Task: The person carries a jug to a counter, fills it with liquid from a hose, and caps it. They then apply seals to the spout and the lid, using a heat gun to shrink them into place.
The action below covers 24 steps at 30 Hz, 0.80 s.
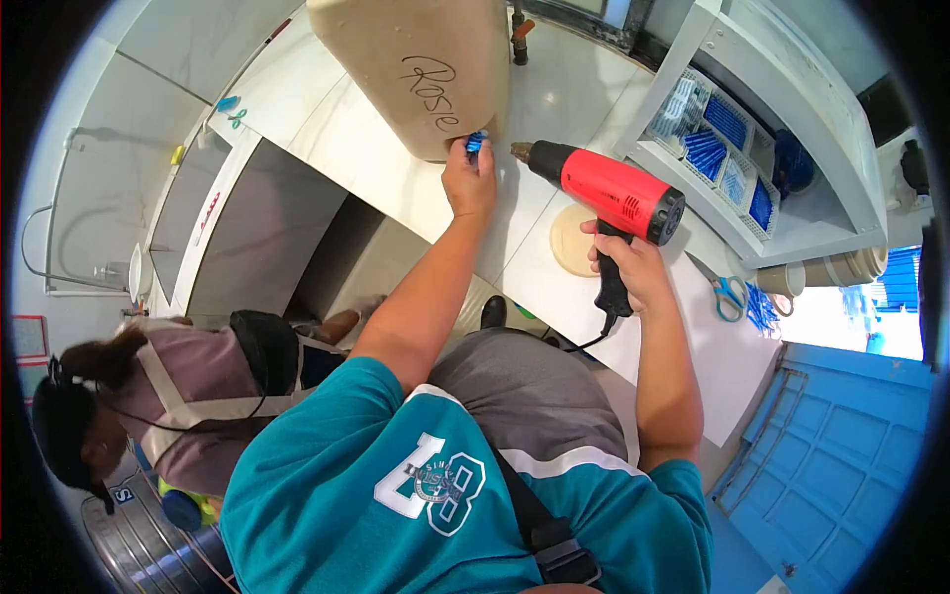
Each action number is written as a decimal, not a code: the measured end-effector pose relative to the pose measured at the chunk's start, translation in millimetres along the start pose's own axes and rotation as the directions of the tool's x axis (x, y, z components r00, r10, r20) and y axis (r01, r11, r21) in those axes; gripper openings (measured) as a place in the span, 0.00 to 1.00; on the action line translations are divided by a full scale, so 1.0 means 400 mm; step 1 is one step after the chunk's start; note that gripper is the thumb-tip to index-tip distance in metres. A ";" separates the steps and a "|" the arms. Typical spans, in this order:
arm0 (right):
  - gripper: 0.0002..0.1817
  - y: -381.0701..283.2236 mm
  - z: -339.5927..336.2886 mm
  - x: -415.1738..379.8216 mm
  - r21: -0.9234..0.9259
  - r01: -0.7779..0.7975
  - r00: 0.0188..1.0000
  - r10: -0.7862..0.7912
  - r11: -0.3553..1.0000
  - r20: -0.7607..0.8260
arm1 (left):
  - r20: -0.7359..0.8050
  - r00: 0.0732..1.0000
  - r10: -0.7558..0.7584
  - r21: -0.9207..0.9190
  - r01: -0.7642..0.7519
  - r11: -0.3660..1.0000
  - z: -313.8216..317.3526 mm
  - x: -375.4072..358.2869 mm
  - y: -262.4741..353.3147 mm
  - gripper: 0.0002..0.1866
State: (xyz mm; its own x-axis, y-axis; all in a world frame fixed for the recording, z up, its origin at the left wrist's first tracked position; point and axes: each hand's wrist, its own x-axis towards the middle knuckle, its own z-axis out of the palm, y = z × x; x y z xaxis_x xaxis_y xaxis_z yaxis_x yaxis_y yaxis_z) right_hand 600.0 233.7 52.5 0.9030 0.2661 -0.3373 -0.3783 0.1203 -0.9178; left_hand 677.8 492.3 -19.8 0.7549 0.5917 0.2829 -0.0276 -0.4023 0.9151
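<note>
My left hand (469,181) is closed on a small blue cap (475,142) at the lower edge of a big cream container (426,69) with "Rosie" handwritten on it. The fingers hide part of the cap. My right hand (633,265) is wrapped round the black handle of a red heat gun (618,193). Its metal nozzle points left, toward the cap, with a gap between them. A round cream lid (574,241) lies on the white counter (534,257) beneath the gun.
A white shelf (826,223) at the right holds baskets of blue items (727,124). Scissors (730,297) and blue ties (762,312) lie at the counter's right end. A co-worker (188,396) in a dark cap bends at the left. The gun's cord (589,345) hangs over the front edge.
</note>
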 end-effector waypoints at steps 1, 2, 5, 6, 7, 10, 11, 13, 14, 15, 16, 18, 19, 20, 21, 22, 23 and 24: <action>0.18 0.004 -0.007 -0.002 -0.001 -0.013 1.000 0.013 1.000 0.007 | -0.009 1.000 0.012 -0.007 -0.012 1.000 -0.001 -0.002 0.003 0.19; 0.17 0.005 -0.011 -0.004 -0.003 -0.026 1.000 0.026 1.000 0.014 | -0.017 1.000 0.023 -0.013 -0.023 1.000 -0.001 -0.004 0.005 0.19; 0.18 0.001 -0.008 -0.009 0.063 -0.009 1.000 0.008 0.998 0.013 | -0.001 1.000 0.008 0.036 -0.008 0.999 -0.004 -0.004 0.004 0.19; 0.18 0.005 -0.016 -0.009 0.063 -0.009 1.000 0.008 0.998 0.013 | 0.000 1.000 0.008 0.036 -0.008 0.999 -0.004 -0.005 0.002 0.19; 0.18 0.011 -0.029 -0.007 0.053 -0.032 0.999 0.031 0.998 0.021 | 0.005 1.000 0.010 0.022 -0.011 1.000 -0.005 -0.005 0.001 0.19; 0.19 0.008 -0.033 -0.014 0.044 -0.068 0.997 0.067 0.997 0.036 | 0.011 1.000 0.017 -0.011 -0.017 1.000 -0.003 0.000 -0.018 0.19; 0.19 0.003 -0.033 -0.018 0.043 -0.082 0.996 0.081 0.996 0.041 | 0.011 1.000 0.020 -0.033 -0.020 0.999 -0.001 0.000 -0.020 0.20; 0.19 -0.004 -0.015 -0.021 0.059 -0.038 0.998 0.035 0.998 0.051 | 0.009 0.999 0.046 -0.025 -0.046 0.999 -0.001 -0.001 -0.025 0.20; 0.19 -0.006 -0.006 -0.021 0.076 0.008 0.998 -0.013 0.997 0.062 | 0.004 0.997 0.074 -0.016 -0.074 0.997 -0.002 -0.002 -0.030 0.21; 0.19 -0.009 -0.003 -0.018 0.078 0.007 0.998 -0.012 0.997 0.061 | 0.007 0.997 0.074 -0.015 -0.074 0.997 -0.001 -0.001 -0.038 0.21; 0.19 -0.012 -0.001 -0.013 0.081 0.022 0.998 -0.026 0.996 0.053 | -0.001 0.995 0.099 -0.028 -0.099 0.995 0.003 0.001 -0.046 0.21; 0.19 -0.010 -0.007 -0.009 0.083 0.039 0.998 -0.042 0.996 0.046 | -0.010 0.992 0.125 -0.042 -0.125 0.991 -0.001 0.005 -0.047 0.22; 0.17 -0.003 -0.022 -0.009 0.090 0.009 0.998 -0.014 0.996 0.058 | 0.039 0.994 0.100 -0.033 -0.099 0.995 -0.008 0.005 -0.049 0.22; 0.16 0.001 -0.033 -0.010 0.095 -0.022 0.997 0.015 0.995 0.072 | 0.085 0.994 0.073 -0.022 -0.071 0.997 -0.014 0.004 -0.054 0.22; 0.16 0.002 -0.041 -0.013 0.093 -0.024 0.997 0.017 0.995 0.075 | 0.081 0.994 0.070 -0.021 -0.069 0.997 -0.014 0.006 -0.058 0.22; 0.17 0.003 -0.049 -0.018 0.063 -0.055 0.995 0.050 0.997 0.081 | 0.045 0.994 0.102 -0.047 -0.100 0.994 -0.010 0.007 -0.061 0.23; 0.19 0.001 -0.049 -0.023 0.033 -0.086 0.993 0.083 0.996 0.086 | 0.008 0.991 0.133 -0.072 -0.132 0.989 -0.008 0.007 -0.059 0.23; 0.19 0.001 -0.042 -0.027 0.031 -0.088 0.993 0.085 0.996 0.086 | 0.007 0.992 0.130 -0.072 -0.129 0.989 -0.008 0.005 -0.059 0.23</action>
State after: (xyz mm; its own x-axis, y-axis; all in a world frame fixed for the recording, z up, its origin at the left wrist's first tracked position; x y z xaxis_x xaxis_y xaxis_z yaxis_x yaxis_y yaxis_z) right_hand 593.5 214.9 52.1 0.8466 0.3567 -0.3950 -0.4626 0.1258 -0.8776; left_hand 677.7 505.2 -40.0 0.7496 0.5295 0.3973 -0.1719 -0.4238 0.8893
